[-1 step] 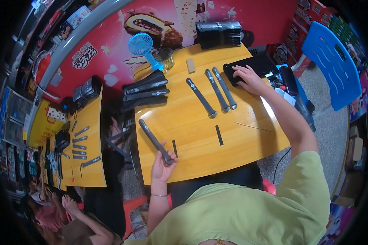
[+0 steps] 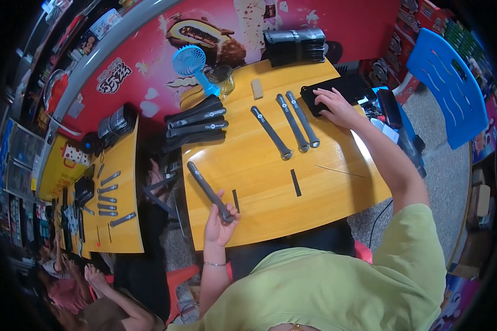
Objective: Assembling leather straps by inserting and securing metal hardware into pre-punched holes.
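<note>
Low on the left side of the yellow table [image 2: 259, 220], my left hand [image 2: 222, 225] is closed around the lower end of a dark grey strap [image 2: 206, 188], which slants up and away to the left. My right hand [image 2: 335, 108] rests on a flat black pile [image 2: 345, 87] at the table's right, fingers apart; what lies beneath the fingertips is hidden. Three similar straps with rounded ends lie left of that hand, among them a single strap [image 2: 271, 132] set a little apart. A heap of dark straps [image 2: 196, 124] overhangs the table's left edge.
At the back stand a blue fan [image 2: 190, 62], a glass [image 2: 223, 80], a tan block [image 2: 257, 89] and a bundled black stack [image 2: 295, 47]. A thin stick [image 2: 339, 170] lies at right. Beyond are a blue chair [image 2: 448, 83] and, at left, another table [image 2: 124, 193] with people beside it.
</note>
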